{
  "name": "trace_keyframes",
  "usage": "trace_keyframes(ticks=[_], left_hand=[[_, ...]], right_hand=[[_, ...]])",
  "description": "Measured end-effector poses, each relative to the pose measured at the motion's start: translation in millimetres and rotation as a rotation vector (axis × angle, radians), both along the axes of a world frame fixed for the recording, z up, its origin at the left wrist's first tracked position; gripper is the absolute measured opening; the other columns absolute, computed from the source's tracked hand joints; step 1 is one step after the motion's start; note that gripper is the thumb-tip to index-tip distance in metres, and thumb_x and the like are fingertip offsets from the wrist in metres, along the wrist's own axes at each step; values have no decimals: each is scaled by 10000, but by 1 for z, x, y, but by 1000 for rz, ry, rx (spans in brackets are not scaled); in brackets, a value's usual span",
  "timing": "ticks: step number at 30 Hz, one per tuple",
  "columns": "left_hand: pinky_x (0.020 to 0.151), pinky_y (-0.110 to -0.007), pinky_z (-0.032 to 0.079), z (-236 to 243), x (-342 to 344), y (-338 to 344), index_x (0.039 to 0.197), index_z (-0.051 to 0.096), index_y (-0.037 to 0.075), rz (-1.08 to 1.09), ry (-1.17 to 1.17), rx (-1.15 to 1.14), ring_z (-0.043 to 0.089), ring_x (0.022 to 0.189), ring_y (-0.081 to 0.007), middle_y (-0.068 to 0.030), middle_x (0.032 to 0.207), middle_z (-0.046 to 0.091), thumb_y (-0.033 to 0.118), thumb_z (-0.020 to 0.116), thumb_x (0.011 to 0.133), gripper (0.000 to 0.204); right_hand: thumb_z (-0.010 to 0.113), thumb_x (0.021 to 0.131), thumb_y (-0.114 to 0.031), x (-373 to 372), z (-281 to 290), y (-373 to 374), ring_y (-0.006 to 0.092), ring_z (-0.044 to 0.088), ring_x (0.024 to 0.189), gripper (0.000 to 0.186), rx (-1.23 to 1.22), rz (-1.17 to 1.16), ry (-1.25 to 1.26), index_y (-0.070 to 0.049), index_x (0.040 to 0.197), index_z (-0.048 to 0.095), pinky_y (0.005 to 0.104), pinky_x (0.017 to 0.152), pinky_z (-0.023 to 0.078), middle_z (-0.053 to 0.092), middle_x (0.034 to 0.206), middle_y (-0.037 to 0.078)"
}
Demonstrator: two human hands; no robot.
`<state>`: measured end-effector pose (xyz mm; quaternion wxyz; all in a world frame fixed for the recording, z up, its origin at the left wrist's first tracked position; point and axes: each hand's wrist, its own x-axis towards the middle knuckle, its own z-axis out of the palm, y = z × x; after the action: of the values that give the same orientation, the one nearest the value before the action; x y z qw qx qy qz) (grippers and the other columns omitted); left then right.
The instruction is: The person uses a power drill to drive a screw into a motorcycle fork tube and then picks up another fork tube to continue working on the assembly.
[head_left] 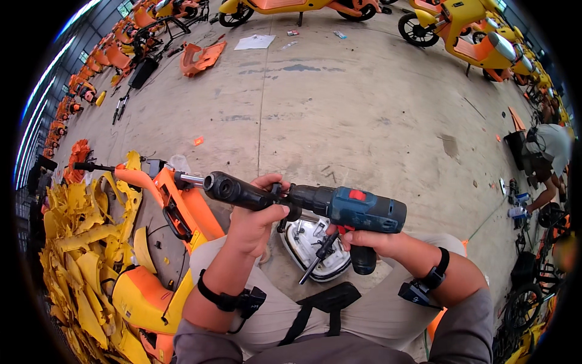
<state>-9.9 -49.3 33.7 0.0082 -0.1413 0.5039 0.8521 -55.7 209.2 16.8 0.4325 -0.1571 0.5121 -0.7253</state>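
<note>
My left hand [250, 229] is closed around a black fork leg [233, 189] with an eyelet at its left end and a bright metal tube near it. In my right hand [371, 241] is a blue and black cordless drill [367, 210], gripped by its handle, a finger at the red trigger. The drill's chuck points left and meets the fork part beside my left fingers; the bit's tip is hidden. Below the drill, between my legs, lies a white shell [293, 250] with black and metal parts in it.
A heap of broken yellow panels [85, 261] fills the left, beside an orange and yellow scooter frame [194, 212]. An orange panel [203, 58] and a white sheet [255, 42] lie ahead. Scooters [467, 36] stand farther off. At right, another person [545, 151] bends over parts.
</note>
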Motion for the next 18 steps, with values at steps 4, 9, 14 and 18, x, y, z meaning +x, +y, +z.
trace_keyframes(ticks=[4, 9, 14, 18], left_hand=[[978, -326, 437, -3, -4, -9, 1235, 566, 61, 29, -33, 74, 533, 1144, -198, -76, 1165, 597, -153, 617, 701, 578], [975, -334, 436, -1, -3, -10, 1220, 576, 51, 38, -43, 56, 544, 1129, -198, -74, 1150, 603, -155, 611, 681, 578], [976, -334, 435, 0, -1, -6, 1213, 579, 46, 15, -9, 16, 554, 1106, -194, -73, 1139, 608, -166, 609, 667, 587], [973, -333, 438, -4, -2, -7, 1211, 580, 45, 5, -1, 20, 560, 1090, -190, -74, 1137, 614, -173, 611, 662, 592]], right_hand=[[593, 879, -4, 2, 6, 1, 126, 599, 801, 365, 10, 23, 9, -11, 1242, 559, 295, 743, 540, 644, 1124, 107], [590, 883, -1, 1, 14, 6, 130, 597, 840, 398, 6, 33, 78, -31, 1277, 544, 303, 760, 543, 637, 1150, 109], [610, 871, -16, 1, 10, 7, 136, 603, 820, 379, -15, -1, 74, -20, 1247, 565, 308, 749, 540, 646, 1128, 120], [624, 857, -20, 2, 6, 8, 143, 605, 786, 344, -40, -50, 31, -8, 1199, 594, 313, 738, 536, 657, 1096, 129]])
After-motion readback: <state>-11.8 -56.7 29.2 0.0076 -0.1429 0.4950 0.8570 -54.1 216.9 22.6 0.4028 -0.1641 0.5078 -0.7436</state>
